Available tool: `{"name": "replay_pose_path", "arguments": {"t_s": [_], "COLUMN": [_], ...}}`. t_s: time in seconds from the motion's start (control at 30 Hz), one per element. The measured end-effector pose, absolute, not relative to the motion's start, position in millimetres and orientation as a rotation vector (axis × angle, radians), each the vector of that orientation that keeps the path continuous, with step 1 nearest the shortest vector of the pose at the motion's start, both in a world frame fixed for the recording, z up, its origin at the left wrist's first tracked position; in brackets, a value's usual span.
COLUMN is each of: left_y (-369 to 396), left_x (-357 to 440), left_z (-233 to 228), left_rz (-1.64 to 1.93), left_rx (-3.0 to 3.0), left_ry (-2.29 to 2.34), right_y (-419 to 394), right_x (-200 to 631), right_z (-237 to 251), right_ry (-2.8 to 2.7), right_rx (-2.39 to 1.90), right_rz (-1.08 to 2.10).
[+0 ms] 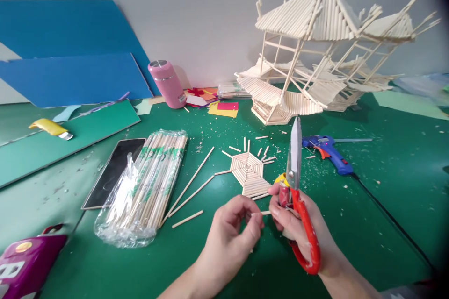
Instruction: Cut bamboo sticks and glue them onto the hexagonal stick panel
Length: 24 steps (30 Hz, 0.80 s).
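Pinching a short stick (pixel 261 213), left hand (pixel 231 233) fingers closed; right hand (pixel 294 224) fingers gripping red-handled scissors (pixel 298 196).

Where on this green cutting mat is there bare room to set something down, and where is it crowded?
Free: the green mat right of the red-handled scissors, below the blue glue gun and its black cord. Crowded: around the hexagonal stick panel, loose sticks and the plastic-wrapped bundle of sticks.
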<state>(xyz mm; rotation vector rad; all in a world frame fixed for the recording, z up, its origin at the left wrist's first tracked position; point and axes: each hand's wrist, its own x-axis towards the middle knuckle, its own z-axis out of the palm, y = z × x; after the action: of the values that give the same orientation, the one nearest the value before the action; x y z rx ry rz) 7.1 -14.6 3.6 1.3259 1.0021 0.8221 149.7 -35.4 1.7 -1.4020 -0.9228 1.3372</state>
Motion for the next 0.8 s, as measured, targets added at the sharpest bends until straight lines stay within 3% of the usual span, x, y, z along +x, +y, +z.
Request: {"name": "replay_pose_path", "arguments": {"t_s": [0.13,0.2,0.37,0.47,0.8], "left_y": [-14,-13,-7,-2,7], "left_x": [0,-2,-6,-9,-17], "left_z": [-3,-5,-1,4,6], "left_rz": [0.852,0.841,0.814,0.904,1.055], "left_rx": [2.029,2.056,1.130,0.777,0.601], "left_ry": [0.968,0.965,1.022,0.914,0.807], "right_y": [-28,-24,-18,-20,-36], "right_x": [149,147,148,153,169], "right_z": [9,14,17,9,-15], "right_ry": [-0.965,-1.010,-1.247,-1.514,-2.057], "right_rx": [-1.436,-1.463,-1.548,-1.671,-1.859], "right_rz": [1.341,1.336,1.319,1.151,0.605]}}
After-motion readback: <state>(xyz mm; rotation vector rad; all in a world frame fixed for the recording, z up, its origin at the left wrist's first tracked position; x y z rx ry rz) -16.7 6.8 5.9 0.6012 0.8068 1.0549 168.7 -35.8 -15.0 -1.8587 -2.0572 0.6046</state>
